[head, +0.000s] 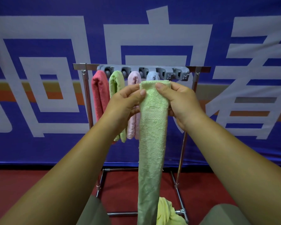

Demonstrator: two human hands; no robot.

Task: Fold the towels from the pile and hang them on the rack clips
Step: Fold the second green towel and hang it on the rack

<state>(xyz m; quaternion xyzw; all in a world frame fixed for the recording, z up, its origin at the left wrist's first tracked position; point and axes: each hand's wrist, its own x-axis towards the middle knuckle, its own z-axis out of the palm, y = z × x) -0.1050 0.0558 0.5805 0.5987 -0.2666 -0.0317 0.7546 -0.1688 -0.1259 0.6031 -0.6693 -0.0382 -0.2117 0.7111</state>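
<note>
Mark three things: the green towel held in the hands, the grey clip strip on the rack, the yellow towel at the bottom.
held green towel (pixel 152 135): head view, middle of its hanging length.
grey clip strip (pixel 179 75): head view, an empty end clip.
yellow towel (pixel 166 211): head view, its crumpled folds.

Left hand (pixel 126 101) and right hand (pixel 177 101) pinch green towel (pixel 151 143) (folded lengthwise).

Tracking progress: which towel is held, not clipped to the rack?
The pale green towel, pinched at its top by left hand and right hand; the red, green, pink and blue towels hang from the rack.
</note>
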